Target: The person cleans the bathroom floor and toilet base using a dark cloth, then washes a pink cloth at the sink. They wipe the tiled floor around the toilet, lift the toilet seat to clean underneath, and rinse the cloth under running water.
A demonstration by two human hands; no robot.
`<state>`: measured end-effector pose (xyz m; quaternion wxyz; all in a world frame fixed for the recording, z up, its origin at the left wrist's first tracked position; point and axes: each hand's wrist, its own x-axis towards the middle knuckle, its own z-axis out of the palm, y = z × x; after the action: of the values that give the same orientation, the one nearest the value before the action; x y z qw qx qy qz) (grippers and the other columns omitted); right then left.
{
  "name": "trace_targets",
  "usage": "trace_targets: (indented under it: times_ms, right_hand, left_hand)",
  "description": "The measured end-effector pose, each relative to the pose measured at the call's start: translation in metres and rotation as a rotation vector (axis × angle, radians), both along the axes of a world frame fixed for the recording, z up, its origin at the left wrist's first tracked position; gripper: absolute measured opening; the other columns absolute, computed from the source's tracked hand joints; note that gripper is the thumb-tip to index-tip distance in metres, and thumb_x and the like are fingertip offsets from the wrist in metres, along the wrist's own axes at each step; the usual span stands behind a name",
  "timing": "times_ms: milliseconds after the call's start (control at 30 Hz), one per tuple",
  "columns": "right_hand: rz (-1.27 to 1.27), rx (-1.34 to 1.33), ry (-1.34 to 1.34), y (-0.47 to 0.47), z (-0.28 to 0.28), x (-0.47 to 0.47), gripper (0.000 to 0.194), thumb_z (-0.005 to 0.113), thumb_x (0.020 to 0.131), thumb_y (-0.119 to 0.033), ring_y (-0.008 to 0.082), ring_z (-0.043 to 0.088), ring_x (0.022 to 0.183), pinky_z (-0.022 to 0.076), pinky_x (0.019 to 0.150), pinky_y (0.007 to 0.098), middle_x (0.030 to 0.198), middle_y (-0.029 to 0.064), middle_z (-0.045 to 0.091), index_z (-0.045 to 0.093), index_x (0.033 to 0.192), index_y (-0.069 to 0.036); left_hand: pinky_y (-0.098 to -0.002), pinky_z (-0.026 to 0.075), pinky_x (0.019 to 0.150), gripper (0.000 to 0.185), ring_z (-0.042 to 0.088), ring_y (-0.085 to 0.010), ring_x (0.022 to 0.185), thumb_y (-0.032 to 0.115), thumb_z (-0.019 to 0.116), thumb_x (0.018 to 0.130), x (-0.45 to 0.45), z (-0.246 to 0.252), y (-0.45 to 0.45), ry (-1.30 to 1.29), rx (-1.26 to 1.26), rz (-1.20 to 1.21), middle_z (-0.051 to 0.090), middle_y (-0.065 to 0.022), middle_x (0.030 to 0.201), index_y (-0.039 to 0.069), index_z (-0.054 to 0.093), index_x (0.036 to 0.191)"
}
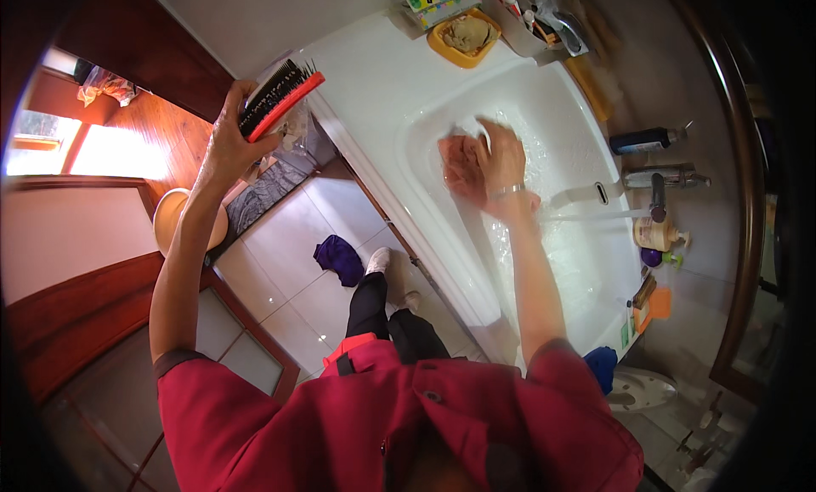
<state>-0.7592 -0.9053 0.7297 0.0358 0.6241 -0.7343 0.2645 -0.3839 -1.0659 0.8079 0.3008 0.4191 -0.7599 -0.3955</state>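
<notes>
My left hand (237, 130) is raised at the left, gripping a hairbrush (280, 106) with a red edge and black bristles. The bristles point up and away from the palm. My right hand (505, 154), blurred and wearing a metal band on its wrist, is down in the white washbasin (440, 87). Its fingers are on a wet reddish cloth (460, 164), which it partly covers. A stream of water runs from the tap (657, 199) into the basin beside my right forearm.
A yellow dish (468, 57) with a crumpled cloth stands on the basin's far ledge. Pump bottles (653, 234) and a dark bottle (641, 140) line the tap side. A dark purple cloth (341, 259) lies on the floor tiles near a foot. A toilet (644, 390) is at lower right.
</notes>
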Motion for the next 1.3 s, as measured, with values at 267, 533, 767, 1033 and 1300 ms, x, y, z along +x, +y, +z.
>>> trace_targets:
  times_ms: [267, 533, 767, 1033, 1300]
  right_hand:
    - [0.174, -0.037, -0.058, -0.163, 0.035, 0.01, 0.021, 0.054, 0.086, -0.01, 0.0366, 0.062, 0.085, 0.0496, 0.075, 0.042, 0.091, 0.0188, 0.065, 0.065, 0.102, -0.006]
    - [0.207, 0.059, -0.229, -0.163, 0.053, 0.032, 0.029, 0.053, 0.083, -0.01, 0.0371, 0.061, 0.093, 0.0493, 0.081, 0.0422, 0.097, 0.0192, 0.066, 0.064, 0.109, -0.004]
    - [0.631, 0.168, 0.114, -0.144, 0.024, 0.148, 0.06, 0.046, 0.092, -0.045, 0.0251, 0.027, 0.14, 0.0161, 0.114, 0.0498, 0.15, 0.0068, 0.034, 0.034, 0.144, -0.016]
    - [-0.319, 0.534, 0.147, -0.044, -0.005, -0.045, 0.052, 0.041, 0.095, -0.045, 0.0247, 0.031, 0.138, 0.0146, 0.109, 0.0617, 0.144, 0.0072, 0.042, 0.043, 0.139, -0.018]
    - [-0.073, 0.153, -0.197, 0.042, -0.002, -0.037, 0.032, 0.056, 0.088, -0.015, 0.0361, 0.057, 0.106, 0.0463, 0.092, 0.0415, 0.116, 0.0172, 0.061, 0.06, 0.118, -0.006]
  left_hand:
    - [-0.0291, 0.046, 0.08, 0.06, 0.055, -0.0165, 0.085, 0.007, 0.07, 0.066, 0.0, 0.007, 0.007, 0.019, 0.005, 0.02, 0.056, -0.0093, 0.094, 0.009, 0.042, 0.119]
    - [-0.0287, 0.047, 0.078, 0.059, 0.055, -0.0157, 0.082, 0.006, 0.069, 0.067, 0.021, 0.0, 0.008, 0.031, 0.12, 0.091, 0.057, -0.0074, 0.089, 0.011, 0.042, 0.119]
    - [-0.0271, 0.045, 0.083, 0.057, 0.055, -0.0156, 0.092, 0.004, 0.069, 0.066, 0.012, 0.006, -0.003, 0.079, 0.056, 0.012, 0.057, -0.0079, 0.102, 0.006, 0.044, 0.117]
    - [-0.0319, 0.048, 0.074, 0.058, 0.056, -0.0199, 0.078, 0.015, 0.069, 0.065, -0.062, 0.021, -0.037, -0.09, -0.005, -0.103, 0.059, -0.0122, 0.087, 0.011, 0.043, 0.116]
    - [-0.0445, 0.051, 0.073, 0.062, 0.066, -0.0335, 0.084, 0.026, 0.077, 0.065, -0.155, -0.005, -0.094, -0.434, -0.282, -0.014, 0.065, -0.0168, 0.094, 0.01, 0.047, 0.117]
